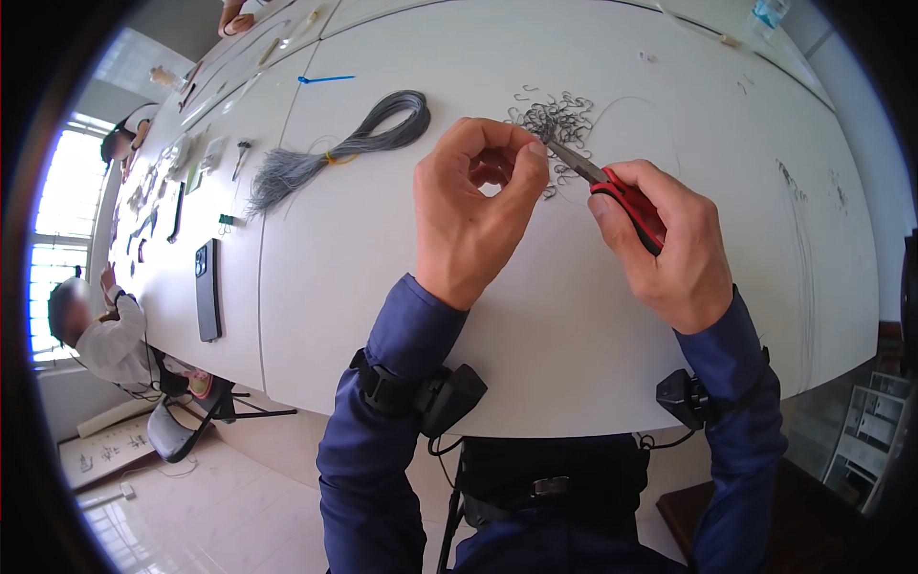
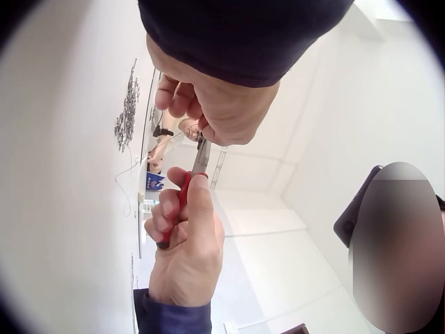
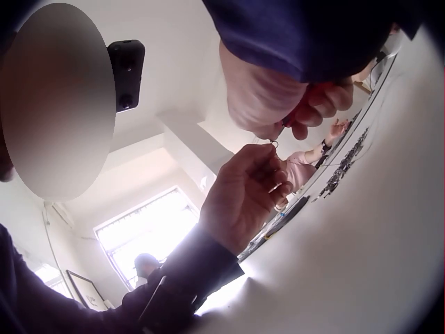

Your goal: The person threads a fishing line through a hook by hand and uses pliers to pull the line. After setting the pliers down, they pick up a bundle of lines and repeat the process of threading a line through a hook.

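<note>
Right wrist view, tiny loop [image 3: 276,144] at left fingers [image 3: 261,152], unclear from head

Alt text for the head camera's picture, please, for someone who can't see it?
A person's right hand grips red-handled metal pliers, tips near their pinching left hand, above a white table. Beyond lie a pile of small dark metal hooks and a looped bundle of thin grey strands.
</note>
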`<state>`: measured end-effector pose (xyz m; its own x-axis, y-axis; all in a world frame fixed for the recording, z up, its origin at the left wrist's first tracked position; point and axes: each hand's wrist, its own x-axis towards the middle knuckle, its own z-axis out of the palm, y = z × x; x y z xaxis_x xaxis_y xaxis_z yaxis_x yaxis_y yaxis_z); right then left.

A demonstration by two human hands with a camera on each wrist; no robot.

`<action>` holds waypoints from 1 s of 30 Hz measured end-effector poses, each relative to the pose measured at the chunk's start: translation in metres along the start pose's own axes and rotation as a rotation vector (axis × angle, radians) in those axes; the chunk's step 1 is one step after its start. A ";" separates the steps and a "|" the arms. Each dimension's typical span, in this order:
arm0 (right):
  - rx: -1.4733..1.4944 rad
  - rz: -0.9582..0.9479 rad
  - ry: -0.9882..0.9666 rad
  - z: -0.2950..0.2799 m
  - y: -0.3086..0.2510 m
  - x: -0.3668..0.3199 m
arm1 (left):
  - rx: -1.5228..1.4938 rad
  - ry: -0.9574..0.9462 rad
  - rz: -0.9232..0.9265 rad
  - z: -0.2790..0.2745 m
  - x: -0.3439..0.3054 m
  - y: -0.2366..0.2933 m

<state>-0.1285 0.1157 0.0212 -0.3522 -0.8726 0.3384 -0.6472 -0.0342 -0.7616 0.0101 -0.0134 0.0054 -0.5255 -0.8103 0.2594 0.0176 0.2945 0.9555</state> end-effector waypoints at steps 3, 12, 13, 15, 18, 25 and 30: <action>-0.033 -0.024 0.008 0.000 0.000 0.000 | -0.025 0.015 -0.014 0.001 0.001 0.002; -0.030 0.017 0.009 0.001 -0.004 -0.003 | 0.008 0.002 -0.014 0.001 0.000 0.004; -0.029 0.025 0.005 0.001 -0.004 -0.003 | 0.016 0.004 -0.006 0.001 0.000 0.004; -0.028 0.037 -0.001 0.001 -0.005 -0.003 | -0.008 -0.010 -0.040 0.000 0.000 0.003; -0.002 0.142 -0.098 -0.008 -0.011 0.001 | -0.040 0.011 -0.056 -0.001 0.002 0.001; -0.324 -0.135 -0.272 0.002 -0.007 -0.019 | -0.115 0.045 -0.007 -0.001 0.004 -0.004; -0.417 -0.183 -0.330 0.007 -0.012 -0.031 | -0.139 0.019 0.032 0.001 0.000 0.001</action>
<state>-0.1052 0.1402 0.0159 -0.0223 -0.9791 0.2024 -0.9138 -0.0621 -0.4014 0.0089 -0.0128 0.0063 -0.5070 -0.8113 0.2911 0.1521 0.2482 0.9567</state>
